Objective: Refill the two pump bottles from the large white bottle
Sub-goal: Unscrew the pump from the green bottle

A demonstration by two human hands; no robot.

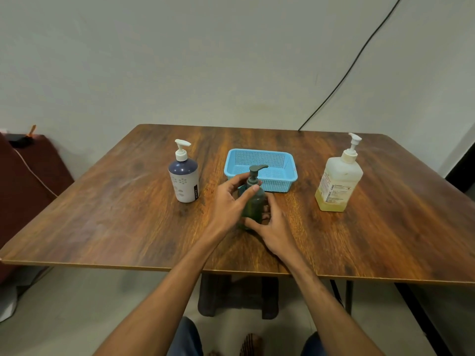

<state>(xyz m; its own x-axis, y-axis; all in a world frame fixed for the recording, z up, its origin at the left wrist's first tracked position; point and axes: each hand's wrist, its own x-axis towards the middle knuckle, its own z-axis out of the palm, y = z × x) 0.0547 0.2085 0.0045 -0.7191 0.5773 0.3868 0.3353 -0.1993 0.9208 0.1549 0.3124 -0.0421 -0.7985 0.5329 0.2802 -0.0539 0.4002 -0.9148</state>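
Green bottle (254, 204) in grip of both hands (226, 204) (275, 227), blue basket (280, 185) just behind, navy bottle (183, 181) left, white bottle (339, 181) right.

wooden table (102, 227) | left: navy-and-white pump bottle (183, 182) | centre: green pump bottle (253, 205), blue basket (279, 185) behind | right: large white bottle (339, 181)

Plain pale wall (180, 60) behind, softly and evenly lit. Black cable (359, 52) slanting down across it from the upper right to the table's far edge. Dark wood-grain table (102, 227) on black metal legs (421, 317). Dark blocky frame (236, 294) under the table's middle. Pale smooth floor (77, 317) beneath. Maroon furniture (30, 191) at far left, thin pale cord (34, 173) trailing over it. Dark opening (462, 173) at far right.
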